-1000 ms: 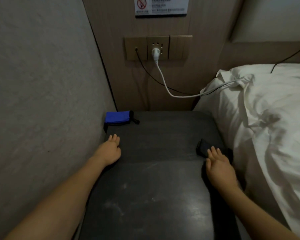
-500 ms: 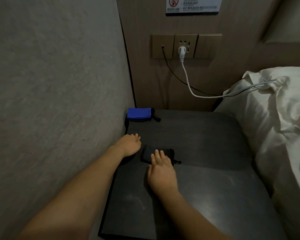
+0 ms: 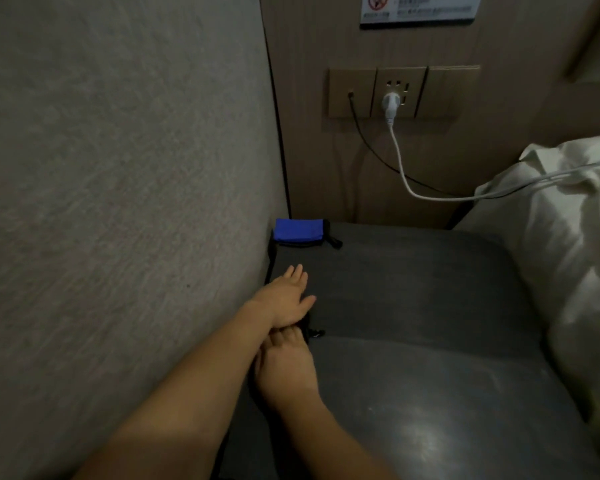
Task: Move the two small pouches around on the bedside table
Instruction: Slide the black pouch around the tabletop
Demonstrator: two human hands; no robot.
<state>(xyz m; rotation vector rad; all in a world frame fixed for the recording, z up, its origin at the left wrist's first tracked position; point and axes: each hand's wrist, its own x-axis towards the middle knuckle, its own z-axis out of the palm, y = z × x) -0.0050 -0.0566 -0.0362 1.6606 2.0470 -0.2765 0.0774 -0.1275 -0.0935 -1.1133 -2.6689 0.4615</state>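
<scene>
The blue pouch [image 3: 298, 231] lies flat in the far corner of the dark worktop [image 3: 430, 289], where the grey side wall [image 3: 118, 202] meets the wood-panelled back wall [image 3: 309, 150], its black zipper pull pointing away from the side wall. Nearer the camera than the blue pouch, and clear of it, the left hand [image 3: 286, 299] rests palm down on the worktop with its fingers straight and relaxed, gripping nothing. The black pouch [image 3: 311, 329] sits nearer still along the same side-wall edge, almost wholly covered by the two hands (only a dark sliver and a small tab show past the left wrist). The right hand [image 3: 286, 368] lies over it with its fingers reaching forward under the left wrist; they look fairly straight, pressing on the pouch rather than curled round it, though their tips are hidden. Above the blue pouch, on the back wall, a socket panel [image 3: 399, 93] holds a white plug [image 3: 390, 102] whose white cable [image 3: 416, 192] runs off to the white bedding [image 3: 568, 237] on the far side of the worktop from the blue pouch; a thin black cable [image 3: 371, 150] goes the same way.
</scene>
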